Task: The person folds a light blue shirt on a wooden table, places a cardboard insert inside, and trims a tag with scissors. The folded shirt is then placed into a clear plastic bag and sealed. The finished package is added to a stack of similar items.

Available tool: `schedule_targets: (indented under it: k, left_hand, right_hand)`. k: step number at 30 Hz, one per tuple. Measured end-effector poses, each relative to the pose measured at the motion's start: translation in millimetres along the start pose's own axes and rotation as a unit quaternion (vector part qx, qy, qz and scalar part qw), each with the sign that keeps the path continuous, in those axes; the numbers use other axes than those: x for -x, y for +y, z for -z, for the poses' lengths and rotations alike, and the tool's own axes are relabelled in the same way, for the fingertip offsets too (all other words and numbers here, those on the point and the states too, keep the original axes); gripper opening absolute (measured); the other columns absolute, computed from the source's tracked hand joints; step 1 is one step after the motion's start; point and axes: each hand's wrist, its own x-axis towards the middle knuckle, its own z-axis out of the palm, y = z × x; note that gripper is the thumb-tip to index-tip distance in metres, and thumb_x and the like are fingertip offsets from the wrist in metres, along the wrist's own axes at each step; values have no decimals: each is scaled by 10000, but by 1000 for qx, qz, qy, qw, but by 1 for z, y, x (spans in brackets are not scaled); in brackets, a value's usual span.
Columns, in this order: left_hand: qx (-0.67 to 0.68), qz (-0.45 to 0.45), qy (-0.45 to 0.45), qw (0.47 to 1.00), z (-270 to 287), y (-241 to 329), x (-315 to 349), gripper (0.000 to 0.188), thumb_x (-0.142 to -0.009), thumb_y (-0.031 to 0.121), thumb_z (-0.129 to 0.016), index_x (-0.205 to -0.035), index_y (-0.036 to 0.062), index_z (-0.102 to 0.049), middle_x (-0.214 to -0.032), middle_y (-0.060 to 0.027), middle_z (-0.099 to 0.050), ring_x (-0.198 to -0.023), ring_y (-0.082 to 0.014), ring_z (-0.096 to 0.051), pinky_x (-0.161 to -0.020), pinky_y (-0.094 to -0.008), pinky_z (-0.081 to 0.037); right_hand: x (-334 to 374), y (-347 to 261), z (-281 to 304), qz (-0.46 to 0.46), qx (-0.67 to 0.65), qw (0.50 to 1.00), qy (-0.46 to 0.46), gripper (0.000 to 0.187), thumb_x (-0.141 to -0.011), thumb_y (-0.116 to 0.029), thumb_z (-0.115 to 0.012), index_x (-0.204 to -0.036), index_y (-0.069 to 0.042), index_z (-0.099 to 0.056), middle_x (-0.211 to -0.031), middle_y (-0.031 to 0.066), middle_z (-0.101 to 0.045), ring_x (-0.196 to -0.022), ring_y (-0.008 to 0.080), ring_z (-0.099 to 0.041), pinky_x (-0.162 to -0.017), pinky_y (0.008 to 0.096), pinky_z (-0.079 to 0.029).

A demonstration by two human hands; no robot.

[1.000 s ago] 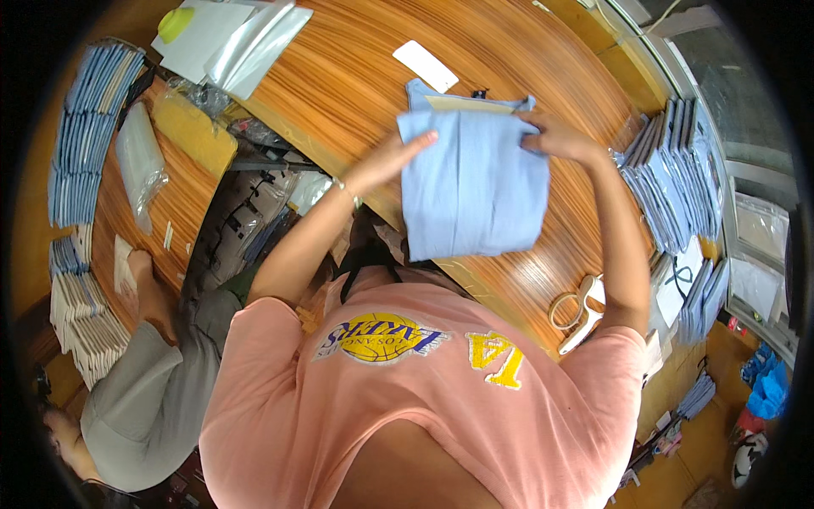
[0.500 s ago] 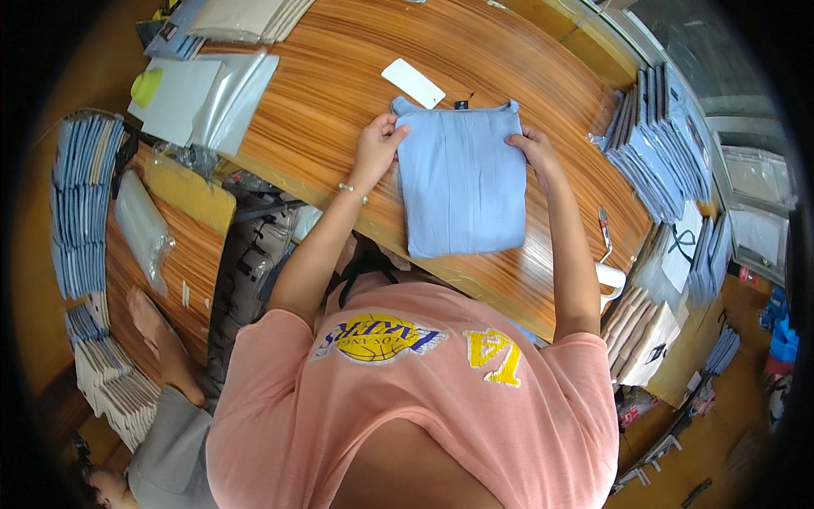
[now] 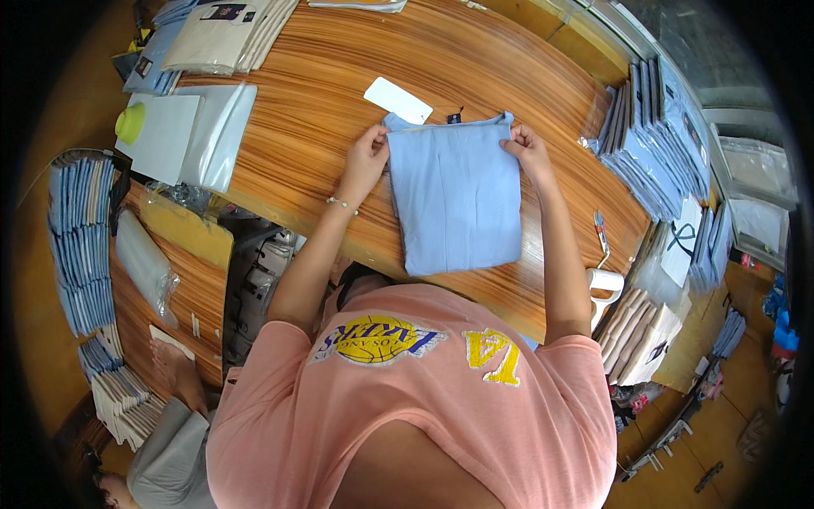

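Note:
A light blue folded garment point(image 3: 455, 195) lies on the wood-grain table in front of me. My left hand point(image 3: 368, 157) pinches its far left corner between thumb and fingers. At the far right corner, my right hand point(image 3: 527, 151) grips the cloth the same way. A small dark tag point(image 3: 454, 117) sticks out past the garment's far edge. Just beyond, to the left, a white card point(image 3: 398, 100) lies flat on the table.
Bagged blue garments point(image 3: 649, 148) are stacked at the right, near a white-handled lint roller point(image 3: 604, 282). Clear plastic bags point(image 3: 222, 136) lie at the left. On a lower-left table, another person's hand point(image 3: 176, 369) is near more folded stacks point(image 3: 78, 246).
Both hands keep their hold on the garment's far corners. The view has shifted slightly. At the left, a white piece now shows by the other person's hand.

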Motion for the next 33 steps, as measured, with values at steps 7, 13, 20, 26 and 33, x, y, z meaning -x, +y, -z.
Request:
schedule_targets:
  k: [7, 13, 20, 26, 33]
  left_hand:
    - [-167, -74, -25, 983, 0, 14, -12, 122, -868, 33, -522, -986, 10, -543, -808, -139, -611, -677, -207, -585, -635, -316, -470]
    - [-109, 27, -46, 993, -4, 24, -23, 165, -884, 27, -457, -1017, 8, -553, -876, -220, -629, -817, -337, -622, -715, -381, -472]
    - [-102, 90, -59, 989, -5, 26, -27, 197, -901, 35, -419, -1042, 31, -555, -881, -218, -636, -768, -310, -633, -700, -368, -482]
    - [-119, 63, -65, 989, -3, 29, -26, 211, -910, 10, -380, -1053, 50, -531, -805, -203, -623, -656, -260, -625, -599, -356, -493]
    - [-75, 96, -84, 989, -2, 30, -25, 173, -959, 94, -388, -1045, 44, -530, -780, -105, -618, -638, -140, -598, -579, -301, -504]
  right_hand:
    - [1, -20, -2, -114, -42, 992, -27, 134, -842, -155, -636, -923, -49, -648, -779, 0, -634, -659, 69, -579, -588, 203, -469]
    - [-5, 9, 16, -124, -187, 974, -34, 249, -878, -133, -572, -1092, -18, -625, -916, 53, -658, -761, 96, -610, -676, 227, -501]
    - [-3, 2, 1, -78, -177, 981, 31, 306, -863, -43, -527, -1155, 14, -597, -940, 43, -655, -788, 81, -600, -711, 221, -491]
    - [0, 6, -6, 12, 41, 997, 67, 316, -854, 36, -537, -1162, 7, -604, -845, 4, -624, -716, 45, -538, -655, 182, -444]
    - [-4, 11, -15, 51, -70, 990, 107, 308, -857, 45, -527, -1150, 3, -615, -733, -36, -570, -620, 18, -473, -570, 174, -393]
